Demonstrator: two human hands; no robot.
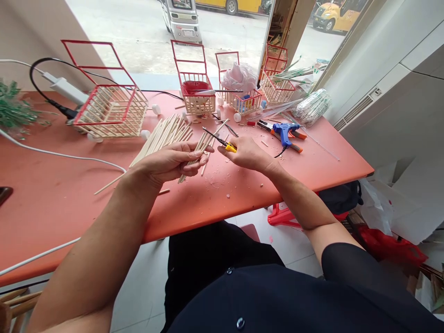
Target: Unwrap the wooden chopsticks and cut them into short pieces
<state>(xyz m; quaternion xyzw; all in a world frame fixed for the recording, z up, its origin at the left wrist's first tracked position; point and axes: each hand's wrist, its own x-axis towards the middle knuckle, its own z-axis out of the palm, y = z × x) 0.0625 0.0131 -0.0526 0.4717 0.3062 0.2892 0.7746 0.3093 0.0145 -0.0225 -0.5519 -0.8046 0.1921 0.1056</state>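
While the left hand (pixel 169 163) curls around a small bundle of thin, pale wooden sticks (pixel 194 155) at the centre of the frame, its fingers are pressed together over them and the sticks fan out up and to the right. Just to the right, the right hand (pixel 247 153) is closed on the yellow handles of a pair of small cutters (pixel 219 141), whose slim dark blades stand slightly apart and point up and left toward the stick tips. Both hands hover over a smooth, salmon-coloured table (pixel 52 194) dusted with pale wood crumbs.

Above and left of the left hand lies a loose pile of sticks (pixel 166 134), long, straight and round. In the upper left stands a large box-shaped cart (pixel 111 108), its walls made of stick lattice with a red wire frame and small white ball wheels. Three smaller carts of the same build line the upper middle: one (pixel 194 95) with a red lining, one (pixel 239 95) holding crumpled white material, and one (pixel 275 83) farther right. A blue glue gun (pixel 285 132) lies to the upper right of the right hand, near orange-handled pliers (pixel 277 131) and a crinkly clear-wrapped bundle (pixel 312 106). White and black cables (pixel 62 155) run across the left side.
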